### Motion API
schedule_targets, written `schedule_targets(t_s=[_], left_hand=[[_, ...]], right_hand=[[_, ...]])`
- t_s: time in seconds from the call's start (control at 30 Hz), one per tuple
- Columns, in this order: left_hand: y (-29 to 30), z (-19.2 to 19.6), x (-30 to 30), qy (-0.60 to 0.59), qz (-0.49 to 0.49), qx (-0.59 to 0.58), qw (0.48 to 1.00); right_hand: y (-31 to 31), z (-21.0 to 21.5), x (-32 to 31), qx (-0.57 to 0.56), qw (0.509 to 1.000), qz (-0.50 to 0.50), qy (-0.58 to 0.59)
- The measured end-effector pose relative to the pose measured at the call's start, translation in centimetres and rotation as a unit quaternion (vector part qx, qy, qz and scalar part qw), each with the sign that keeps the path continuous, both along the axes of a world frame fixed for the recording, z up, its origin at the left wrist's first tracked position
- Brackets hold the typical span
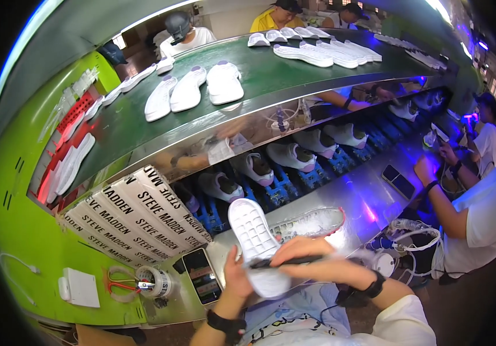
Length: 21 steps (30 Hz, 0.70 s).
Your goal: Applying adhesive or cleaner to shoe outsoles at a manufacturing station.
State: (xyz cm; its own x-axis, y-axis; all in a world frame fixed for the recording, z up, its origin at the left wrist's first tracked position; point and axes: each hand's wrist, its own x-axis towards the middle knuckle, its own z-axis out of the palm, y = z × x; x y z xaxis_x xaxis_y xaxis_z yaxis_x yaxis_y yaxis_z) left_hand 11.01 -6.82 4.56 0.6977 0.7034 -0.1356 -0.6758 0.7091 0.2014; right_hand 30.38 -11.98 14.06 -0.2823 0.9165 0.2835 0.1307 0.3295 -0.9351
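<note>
The left hand [237,278] grips a white sole [255,237], long axis pointing away, far end leaning left; the right hand [305,250] clasps a dark tool [261,263].

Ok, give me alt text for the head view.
A person's left hand holds a white shoe sole while the right hand holds a dark tool over it. Beyond, pale shoes sit in a row, and more white soles lie on a green shelf.
</note>
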Motion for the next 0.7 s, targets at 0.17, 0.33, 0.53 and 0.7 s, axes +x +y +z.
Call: schedule_targets(t_s=[0.17,0.33,0.53,0.7], left_hand=[[-1.9,-2.5,1.3,-0.130,0.024,-0.069,0.989],[-0.1,-1.0,2.2,-0.132,0.094,-0.069,0.984],[0.4,0.9,1.3,-0.061,0.051,-0.008,0.997],[1.8,2.3,1.4,0.065,-0.047,0.092,0.993]], right_hand=[[0.2,-1.1,-2.4,0.035,0.981,-0.191,-0.003],[0.1,-2.5,-3.4,0.140,0.987,-0.058,-0.047],[-0.5,-2.3,-2.8,-0.112,0.991,0.041,0.054],[-0.1,0.6,0.3,-0.382,0.909,0.165,0.025]])
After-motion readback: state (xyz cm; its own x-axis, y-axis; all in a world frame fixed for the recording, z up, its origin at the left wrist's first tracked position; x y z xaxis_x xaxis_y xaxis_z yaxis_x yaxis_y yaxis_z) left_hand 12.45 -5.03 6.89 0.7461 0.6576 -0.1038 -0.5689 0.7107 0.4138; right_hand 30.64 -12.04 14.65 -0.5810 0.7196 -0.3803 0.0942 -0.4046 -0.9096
